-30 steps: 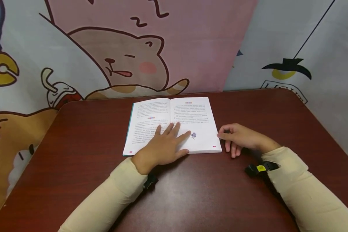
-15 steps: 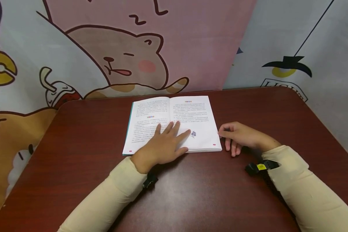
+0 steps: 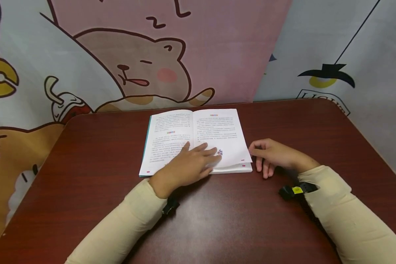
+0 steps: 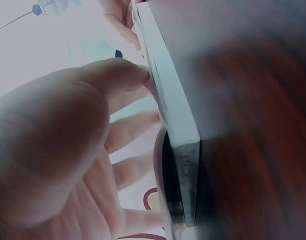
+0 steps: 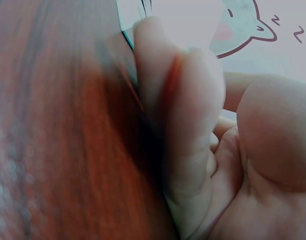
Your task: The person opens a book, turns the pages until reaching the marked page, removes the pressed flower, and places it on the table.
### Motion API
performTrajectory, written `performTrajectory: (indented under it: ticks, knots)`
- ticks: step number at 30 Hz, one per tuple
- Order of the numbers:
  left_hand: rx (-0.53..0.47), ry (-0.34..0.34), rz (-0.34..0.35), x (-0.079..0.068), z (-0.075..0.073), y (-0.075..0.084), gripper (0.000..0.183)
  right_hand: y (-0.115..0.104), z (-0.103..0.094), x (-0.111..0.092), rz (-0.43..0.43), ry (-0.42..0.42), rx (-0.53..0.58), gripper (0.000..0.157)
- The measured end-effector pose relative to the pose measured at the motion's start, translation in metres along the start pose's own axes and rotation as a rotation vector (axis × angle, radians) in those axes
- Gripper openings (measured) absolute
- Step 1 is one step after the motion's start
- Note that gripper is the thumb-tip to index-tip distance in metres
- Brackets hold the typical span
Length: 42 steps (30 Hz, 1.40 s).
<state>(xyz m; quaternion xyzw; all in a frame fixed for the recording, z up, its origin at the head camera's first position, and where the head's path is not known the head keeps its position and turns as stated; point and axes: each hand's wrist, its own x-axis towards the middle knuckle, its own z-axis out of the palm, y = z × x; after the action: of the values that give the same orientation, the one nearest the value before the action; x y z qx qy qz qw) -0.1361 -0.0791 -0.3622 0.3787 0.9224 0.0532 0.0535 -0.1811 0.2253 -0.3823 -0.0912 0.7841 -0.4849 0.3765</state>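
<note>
An open book (image 3: 214,128) with printed text lies on the table, a small flower drawing on its right page. My left hand (image 3: 186,165) rests palm down over the lower middle of the book, fingers extended across the gutter onto the right page. At the book's right edge, the thumb and index finger of my right hand (image 3: 272,156) pinch the margin of the top right page (image 3: 234,157). The page's lower right corner stands raised, baring the leaf beneath. In the left wrist view, the page block (image 4: 168,90) shows side-on beside the left thumb (image 4: 118,75).
The brown wooden table (image 3: 217,227) extends around the book on all sides. Behind it hangs a cloth (image 3: 234,51) printed with cartoon animals. Each wrist carries a small black camera, such as the right wrist camera (image 3: 287,193).
The lower right corner of the top right page has come up off the leaf below. My left fingers have drawn closer together and shifted slightly right; my right hand has barely moved.
</note>
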Motion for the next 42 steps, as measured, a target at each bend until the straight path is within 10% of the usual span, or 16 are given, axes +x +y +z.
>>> performTrajectory:
  ticks: [23,42]
  knots:
    - [0.015,0.186,0.120,0.0033,0.0017,0.0001,0.053,0.0072,0.0001,0.0063,-0.014,0.015,-0.034,0.032]
    - [0.109,0.153,-0.037,0.0031,-0.0012,0.0010,0.082,0.0052,-0.0007,0.0056,-0.034,0.010,-0.065,0.029]
